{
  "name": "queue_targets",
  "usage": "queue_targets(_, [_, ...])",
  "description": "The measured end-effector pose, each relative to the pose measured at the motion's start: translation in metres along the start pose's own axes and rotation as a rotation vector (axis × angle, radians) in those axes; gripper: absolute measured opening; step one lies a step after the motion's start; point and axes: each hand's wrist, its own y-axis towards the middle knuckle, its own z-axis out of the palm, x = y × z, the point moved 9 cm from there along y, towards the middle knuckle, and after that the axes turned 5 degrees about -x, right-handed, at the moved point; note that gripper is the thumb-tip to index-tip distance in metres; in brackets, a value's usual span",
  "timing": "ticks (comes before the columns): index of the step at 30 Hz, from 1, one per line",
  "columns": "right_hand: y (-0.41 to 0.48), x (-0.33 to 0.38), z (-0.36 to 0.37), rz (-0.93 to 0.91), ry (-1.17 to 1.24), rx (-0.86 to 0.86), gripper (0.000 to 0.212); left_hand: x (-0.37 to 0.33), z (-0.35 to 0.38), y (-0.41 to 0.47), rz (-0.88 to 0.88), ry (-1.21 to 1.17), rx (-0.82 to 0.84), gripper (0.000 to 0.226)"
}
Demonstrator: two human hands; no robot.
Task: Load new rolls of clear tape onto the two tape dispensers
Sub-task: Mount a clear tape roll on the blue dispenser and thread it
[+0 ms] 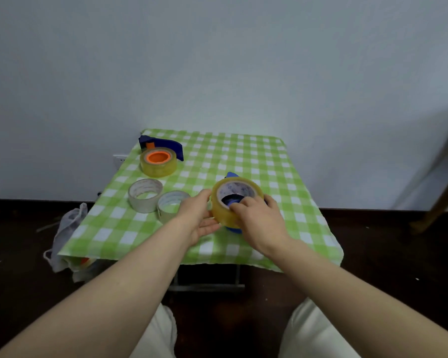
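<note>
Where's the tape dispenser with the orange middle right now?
In the head view, the blue dispenser with the orange hub lies at the far left corner of the checked table, just beyond the larger pale roll.

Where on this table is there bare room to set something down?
Bare: the cloth at far right, beyond the roll held by left hand and right hand; also its near left corner. Crowded: the left, with loaded dispenser, far pale ring, near pale ring.
</note>
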Motion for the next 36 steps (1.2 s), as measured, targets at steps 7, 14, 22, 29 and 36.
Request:
queue_targets(7, [-0.002, 0.007, 0.018, 0.076, -0.063, -0.029, 0.044, 0.011, 0.005, 0.013, 0.045, 0.039, 0.006, 0.042])
queue_targets(14, [0.002, -0.004, 0.033, 0.115, -0.044, -0.028, 0.047, 0.019, 0.017, 0.025, 0.058, 0.059, 0.028, 0.046])
queue_targets(22, [0.003, -0.013, 0.034, 0.100, 0.120, -0.130, 0.038, 0.032, 0.019, 0.032, -0.007, 0.088, 0.029, 0.035])
queue_targets(29, [0.035, -0.083, 0.015, 0.560, 0.400, -0.053, 0.062, 0.033, 0.018, 0.037, -0.062, 0.114, -0.005, 0.040])
queue_targets(36, [0.056, -0.084, 0.040, 0.497, 0.190, 0.203, 0.022, 0.036, 0.019, 0.043, -0.074, 0.099, -0.005, 0.037])
